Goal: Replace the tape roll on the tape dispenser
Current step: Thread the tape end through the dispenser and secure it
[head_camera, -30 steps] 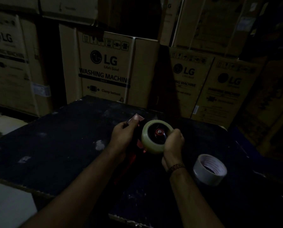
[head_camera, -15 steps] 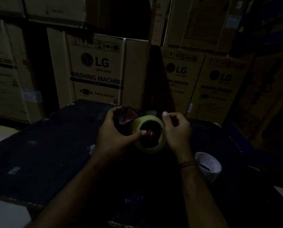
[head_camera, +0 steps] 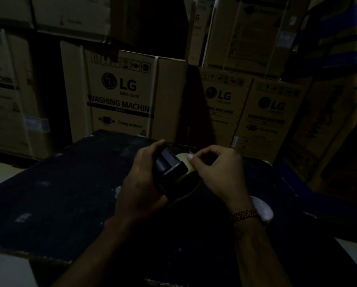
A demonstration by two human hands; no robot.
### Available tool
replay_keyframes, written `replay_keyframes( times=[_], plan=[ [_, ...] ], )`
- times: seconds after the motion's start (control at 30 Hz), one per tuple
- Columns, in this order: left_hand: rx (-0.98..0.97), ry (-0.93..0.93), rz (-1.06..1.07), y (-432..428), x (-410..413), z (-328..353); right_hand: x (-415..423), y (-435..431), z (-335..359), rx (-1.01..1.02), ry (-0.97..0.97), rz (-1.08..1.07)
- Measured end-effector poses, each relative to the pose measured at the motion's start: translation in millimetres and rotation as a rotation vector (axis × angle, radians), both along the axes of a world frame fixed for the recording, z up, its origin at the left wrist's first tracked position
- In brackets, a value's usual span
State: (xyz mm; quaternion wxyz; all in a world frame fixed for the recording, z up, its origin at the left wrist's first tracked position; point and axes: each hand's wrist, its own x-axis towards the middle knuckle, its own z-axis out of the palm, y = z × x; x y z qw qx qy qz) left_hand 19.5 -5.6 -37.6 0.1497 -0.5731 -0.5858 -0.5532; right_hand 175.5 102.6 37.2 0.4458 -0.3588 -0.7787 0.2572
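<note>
The scene is very dark. My left hand [head_camera: 141, 183] grips the dark tape dispenser [head_camera: 169, 168] above the black table, with the dispenser's dark end turned up toward me. A pale yellowish tape roll [head_camera: 184, 160] sits on the dispenser, mostly hidden behind it and my hands. My right hand [head_camera: 217, 170] is curled at the roll's right side, thumb and forefinger pinched together at its edge. A white empty tape core [head_camera: 262, 210] lies on the table just behind my right wrist, partly hidden.
The black table [head_camera: 69, 193] has pale scuffs and a worn front edge. Stacked cardboard washing machine boxes [head_camera: 121, 96] stand close behind it, left to right. A pale floor [head_camera: 3, 270] shows at the lower left.
The dispenser has been turned so the roll's open face points away and its dark end faces me. Both hands rose slightly; my right fingers closed into a pinch at the roll's edge.
</note>
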Motion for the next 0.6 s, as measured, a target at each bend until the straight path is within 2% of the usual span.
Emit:
replay_keyframes(
  times=[0.17, 0.3, 0.53, 0.6],
  plan=[
    [0.016, 0.028, -0.03, -1.4, -8.4, -0.6, -3.7, -3.0, 0.8, -0.021, 0.026, -0.089],
    [-0.017, -0.009, -0.071, 0.3, -16.1, 2.8, -4.4, -2.7, 0.4, -0.102, -0.029, -0.125],
    [-0.062, -0.197, -0.201, -2.2, -21.7, 13.0, -6.7, 4.0, 7.2, -0.341, -0.077, -0.164],
    [-0.064, -0.212, -0.196, -2.6, -22.0, 13.1, -8.0, 8.4, 10.1, -0.444, -0.031, -0.18]
  ],
)
